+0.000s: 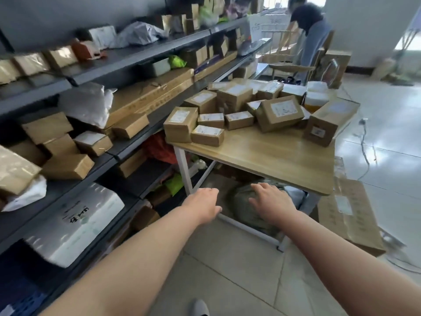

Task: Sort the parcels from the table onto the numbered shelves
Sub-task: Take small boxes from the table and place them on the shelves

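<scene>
A pale wooden surface on white metal legs stands on a floor of light tiles. The parcels, small brown cardboard boxes with white labels, lie heaped over the far half of the surface, some stacked and tilted against each other. The near half of it is bare wood. A longer carton rests at the surface's right edge.

To the left of the surface, close alongside it, run dark metal shelves loaded with boxes, long flat cartons and grey and white mailer bags. Under the surface sits a bulging grey-green sack. On the floor just right of the surface lies a flat cardboard box, and a thin cable trails over the tiles beyond it. Past the far end of the surface, another person bends over beside a wooden chair.

Both bare arms reach toward the surface's near edge, below it and apart from the parcels. The left hand has its fingers loosely curled and holds nothing. The right hand has its fingers relaxed and slightly spread, also holding nothing.
</scene>
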{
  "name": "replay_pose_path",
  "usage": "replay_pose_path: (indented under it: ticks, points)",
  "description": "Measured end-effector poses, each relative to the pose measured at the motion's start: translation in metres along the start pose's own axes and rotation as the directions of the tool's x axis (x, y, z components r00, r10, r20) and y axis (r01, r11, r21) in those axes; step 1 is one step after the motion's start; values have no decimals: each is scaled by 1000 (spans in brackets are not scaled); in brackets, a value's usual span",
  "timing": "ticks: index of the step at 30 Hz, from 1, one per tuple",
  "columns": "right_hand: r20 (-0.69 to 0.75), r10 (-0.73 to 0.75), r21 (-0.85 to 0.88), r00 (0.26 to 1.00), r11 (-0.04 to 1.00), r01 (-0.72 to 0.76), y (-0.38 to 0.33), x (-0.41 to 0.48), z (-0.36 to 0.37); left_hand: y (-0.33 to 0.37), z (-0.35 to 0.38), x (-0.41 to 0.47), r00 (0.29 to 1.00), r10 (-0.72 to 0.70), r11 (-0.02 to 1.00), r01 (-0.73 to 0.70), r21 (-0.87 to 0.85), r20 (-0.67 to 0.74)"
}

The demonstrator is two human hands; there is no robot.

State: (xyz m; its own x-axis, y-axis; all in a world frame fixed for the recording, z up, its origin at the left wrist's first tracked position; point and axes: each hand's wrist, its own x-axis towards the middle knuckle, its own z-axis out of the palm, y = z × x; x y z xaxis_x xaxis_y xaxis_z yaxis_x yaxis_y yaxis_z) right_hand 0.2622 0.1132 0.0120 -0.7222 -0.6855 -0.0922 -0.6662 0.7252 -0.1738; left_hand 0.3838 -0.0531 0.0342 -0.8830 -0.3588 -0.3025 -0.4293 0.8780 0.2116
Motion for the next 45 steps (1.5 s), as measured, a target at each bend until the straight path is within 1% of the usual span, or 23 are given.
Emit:
replay_pose_path:
  ticks: [2,5,8,13,16,20,23,28,33,35,37,40,43,45]
  points:
    - [2,35,13,999,999,-35,-4,27,0,-16,-10,28,1000,1,1000,-2,-30,-9]
    - [23,83,24,996,996,-84,-12,63,3,-43,-24,66,999,-32,995,33,-92,16]
    - [29,124,24,992,992,-124,-17,97,9,-68,-38,106,999,-40,994,42,-106,14]
    - [97,147,12,984,989,-149,-20,140,25,-94,-46,158,993,-104,973,112,-200,54]
    - [132,150,14,980,988,-153,-16,169,29,-103,-49,189,993,-106,973,116,-199,61]
    - [165,114,16,980,993,-118,-10,224,29,-109,-60,229,992,-109,972,120,-204,61]
    - [172,75,59,982,994,-87,-11,276,24,-113,-75,261,991,-126,971,134,-196,54]
    - [163,-17,71,987,997,5,-7,361,9,-113,-102,314,982,-187,961,190,-199,37]
    - [179,-131,70,975,990,121,0,425,8,-114,-118,352,968,-249,936,242,-256,5]
    - [214,-159,74,964,986,146,-1,443,12,-115,-120,357,963,-268,928,263,-265,18]
    - [266,-165,94,950,985,145,-4,455,18,-118,-119,361,962,-270,932,272,-240,44]
    - [310,-172,128,935,982,138,-8,470,30,-122,-124,372,966,-253,942,260,-214,57]
    - [270,-181,146,946,979,145,-7,476,39,-124,-130,392,976,-213,953,218,-209,43]
    - [240,-154,165,959,979,116,0,472,40,-122,-132,407,985,-166,964,170,-203,38]
